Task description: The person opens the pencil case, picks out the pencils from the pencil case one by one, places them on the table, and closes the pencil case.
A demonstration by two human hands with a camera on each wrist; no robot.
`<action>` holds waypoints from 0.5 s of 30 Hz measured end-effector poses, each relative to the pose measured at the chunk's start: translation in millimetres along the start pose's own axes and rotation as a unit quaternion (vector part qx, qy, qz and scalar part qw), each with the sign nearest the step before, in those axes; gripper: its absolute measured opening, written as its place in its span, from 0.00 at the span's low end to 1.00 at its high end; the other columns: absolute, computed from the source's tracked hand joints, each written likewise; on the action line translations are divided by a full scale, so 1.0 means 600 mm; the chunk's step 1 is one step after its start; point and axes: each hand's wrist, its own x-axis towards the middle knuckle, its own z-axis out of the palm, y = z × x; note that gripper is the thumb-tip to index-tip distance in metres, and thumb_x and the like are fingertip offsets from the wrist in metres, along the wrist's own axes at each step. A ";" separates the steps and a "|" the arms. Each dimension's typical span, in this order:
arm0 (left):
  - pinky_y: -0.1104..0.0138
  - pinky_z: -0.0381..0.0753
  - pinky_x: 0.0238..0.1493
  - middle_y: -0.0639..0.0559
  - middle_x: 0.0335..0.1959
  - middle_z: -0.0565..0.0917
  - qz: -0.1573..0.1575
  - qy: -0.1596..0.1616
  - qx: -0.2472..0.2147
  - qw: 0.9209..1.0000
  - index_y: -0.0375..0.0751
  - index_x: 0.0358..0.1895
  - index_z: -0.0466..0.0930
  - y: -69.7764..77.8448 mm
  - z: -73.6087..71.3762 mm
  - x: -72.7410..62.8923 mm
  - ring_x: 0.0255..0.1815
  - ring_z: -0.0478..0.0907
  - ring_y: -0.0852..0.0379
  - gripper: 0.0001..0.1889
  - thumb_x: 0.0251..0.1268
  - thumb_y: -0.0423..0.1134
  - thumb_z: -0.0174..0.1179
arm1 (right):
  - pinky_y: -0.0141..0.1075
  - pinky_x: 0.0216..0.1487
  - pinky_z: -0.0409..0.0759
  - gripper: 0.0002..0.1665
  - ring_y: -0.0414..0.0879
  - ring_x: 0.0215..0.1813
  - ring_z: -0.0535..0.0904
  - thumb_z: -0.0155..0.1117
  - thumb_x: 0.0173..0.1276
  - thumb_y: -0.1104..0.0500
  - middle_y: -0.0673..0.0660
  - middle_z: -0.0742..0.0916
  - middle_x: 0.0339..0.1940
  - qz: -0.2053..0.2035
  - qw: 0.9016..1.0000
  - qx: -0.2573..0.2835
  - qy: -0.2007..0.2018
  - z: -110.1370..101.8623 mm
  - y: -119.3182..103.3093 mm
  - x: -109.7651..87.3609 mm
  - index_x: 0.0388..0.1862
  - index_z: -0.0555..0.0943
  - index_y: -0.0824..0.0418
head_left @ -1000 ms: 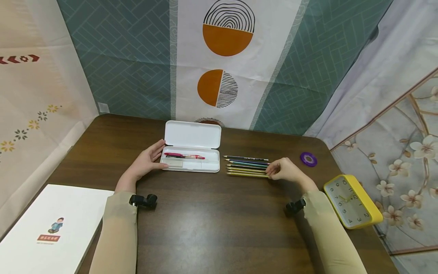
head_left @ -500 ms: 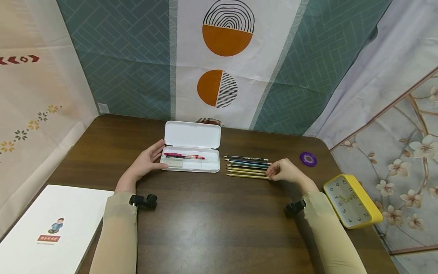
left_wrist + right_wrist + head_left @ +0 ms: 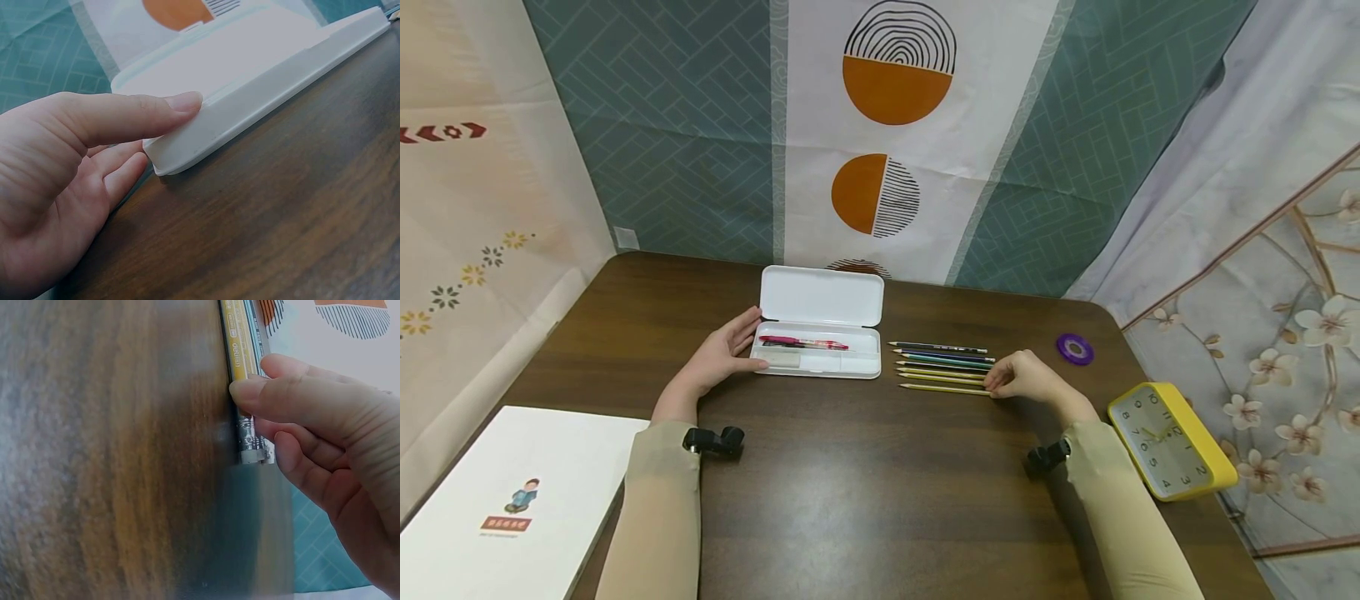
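Note:
My left hand (image 3: 718, 354) holds the left end of an open white pencil case (image 3: 822, 297). In the left wrist view, its thumb lies on the near rim and the fingers sit behind the corner. Inside the case are a red pen (image 3: 801, 342) and a pale eraser-like block (image 3: 778, 357). To the right, several pencils (image 3: 936, 359) lie side by side, tips pointing left. My right hand (image 3: 1028, 377) pinches the nearest yellow pencil (image 3: 942, 388) near its eraser end. Up close, thumb and fingertips grip this yellow pencil (image 3: 237, 347) just above its metal ferrule.
A purple tape roll (image 3: 1075, 349) lies beyond the right hand. Near the right forearm stands a yellow clock (image 3: 1195, 442). A white book or box (image 3: 550, 467) sits by the left forearm. Patterned cloth hangs behind the table (image 3: 865, 483).
The nearest yellow pencil has shifted slightly toward me with my right hand, widening its gap from the other pencils. My left hand stays in place on the pencil case.

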 end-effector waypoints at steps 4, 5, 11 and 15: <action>0.61 0.55 0.76 0.44 0.80 0.48 -0.003 0.001 -0.002 1.000 0.38 0.79 0.41 0.000 0.001 0.000 0.80 0.47 0.45 0.55 0.54 0.31 0.72 | 0.25 0.35 0.85 0.07 0.46 0.34 0.88 0.74 0.55 0.69 0.60 0.90 0.31 -0.006 1.000 0.005 0.004 -0.001 0.004 0.000 0.34 0.87 0.68; 0.61 0.55 0.76 0.43 0.80 0.48 -0.001 0.001 -0.004 1.000 0.38 0.79 0.41 0.000 0.001 0.000 0.80 0.47 0.45 0.55 0.54 0.31 0.72 | 0.25 0.35 0.85 0.07 0.46 0.34 0.88 0.74 0.55 0.69 0.60 0.90 0.31 -0.007 1.000 0.006 0.004 -0.001 0.004 0.000 0.34 0.87 0.68; 0.57 0.54 0.76 0.41 0.80 0.48 0.006 0.001 -0.007 1.000 0.38 0.79 0.41 0.000 0.001 0.000 0.80 0.47 0.44 0.55 0.54 0.30 0.72 | 0.27 0.35 0.86 0.08 0.38 0.32 0.87 0.76 0.54 0.66 0.58 0.90 0.31 -0.009 1.000 0.000 0.020 -0.003 0.002 -0.001 0.34 0.88 0.65; 0.58 0.54 0.76 0.42 0.80 0.48 0.008 0.002 -0.003 1.000 0.38 0.79 0.41 -0.001 0.000 0.000 0.80 0.47 0.44 0.55 0.54 0.30 0.72 | 0.28 0.32 0.86 0.09 0.35 0.31 0.85 0.77 0.54 0.64 0.57 0.90 0.31 -0.006 0.999 0.001 0.042 -0.008 -0.001 0.000 0.34 0.88 0.65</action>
